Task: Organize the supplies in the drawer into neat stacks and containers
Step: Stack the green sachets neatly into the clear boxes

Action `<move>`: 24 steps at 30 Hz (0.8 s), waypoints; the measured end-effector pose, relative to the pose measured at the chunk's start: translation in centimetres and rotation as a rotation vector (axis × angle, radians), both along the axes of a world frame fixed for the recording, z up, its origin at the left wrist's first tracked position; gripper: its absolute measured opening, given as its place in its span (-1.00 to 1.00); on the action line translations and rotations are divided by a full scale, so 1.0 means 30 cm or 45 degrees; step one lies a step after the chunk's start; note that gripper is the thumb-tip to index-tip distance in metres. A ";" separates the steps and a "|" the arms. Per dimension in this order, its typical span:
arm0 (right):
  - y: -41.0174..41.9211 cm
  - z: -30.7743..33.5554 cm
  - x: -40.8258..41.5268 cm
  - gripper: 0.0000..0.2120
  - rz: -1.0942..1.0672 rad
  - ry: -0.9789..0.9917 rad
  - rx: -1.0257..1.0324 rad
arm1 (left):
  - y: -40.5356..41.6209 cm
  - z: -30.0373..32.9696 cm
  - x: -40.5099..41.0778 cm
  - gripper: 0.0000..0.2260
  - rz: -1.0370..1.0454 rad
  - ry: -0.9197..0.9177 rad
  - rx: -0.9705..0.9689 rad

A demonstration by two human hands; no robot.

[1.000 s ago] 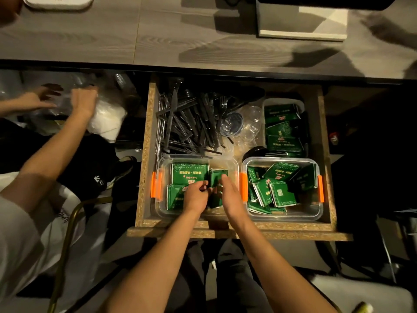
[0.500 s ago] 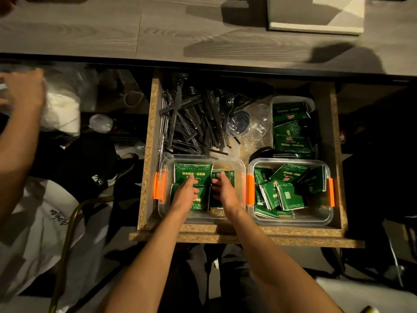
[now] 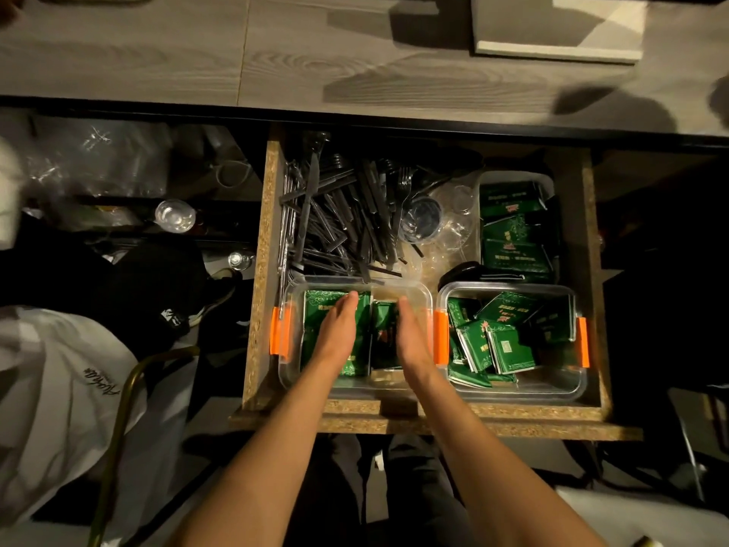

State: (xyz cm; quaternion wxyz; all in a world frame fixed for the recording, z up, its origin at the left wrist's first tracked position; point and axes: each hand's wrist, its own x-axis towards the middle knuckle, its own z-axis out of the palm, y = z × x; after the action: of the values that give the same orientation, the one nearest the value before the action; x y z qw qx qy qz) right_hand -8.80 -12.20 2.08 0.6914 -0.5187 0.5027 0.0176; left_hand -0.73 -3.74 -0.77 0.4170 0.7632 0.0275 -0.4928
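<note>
The open wooden drawer holds two clear containers with orange clips at its front. Both my hands reach into the left container. My left hand lies flat with straight fingers on a stack of green packets. My right hand stands on edge with straight fingers beside upright green packets between the two hands. The right container holds a loose jumble of green packets. A third tub of green packets sits at the back right.
Black plastic cutlery is piled in the drawer's back left, with small clear cups beside it. A grey wood-grain tabletop runs above. At the left sit plastic bags, a clear cup and a person in white.
My fingers have straightened and both hands have slid deeper into the left container, flanking the packets. The other person's hands at the left have gone out of view.
</note>
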 end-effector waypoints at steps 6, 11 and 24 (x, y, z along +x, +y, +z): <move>-0.060 0.093 -0.005 -0.65 -0.170 -0.119 -0.030 | -0.028 0.115 -0.017 -0.67 -0.031 -0.134 -0.211; -0.135 0.202 -0.071 -0.57 -0.338 -0.210 -0.137 | -0.128 0.277 -0.070 -0.78 -0.054 -0.257 -0.483; -0.720 0.236 -0.189 -0.74 -0.404 0.147 -0.450 | -0.603 0.296 -0.179 -0.79 -0.052 0.124 -0.544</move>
State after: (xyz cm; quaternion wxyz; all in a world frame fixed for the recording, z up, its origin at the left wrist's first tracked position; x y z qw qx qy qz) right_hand -14.46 -33.79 9.15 0.5541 -0.5443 0.6118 -0.1497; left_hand -6.11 -21.83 8.11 0.5574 0.6333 -0.0730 -0.5319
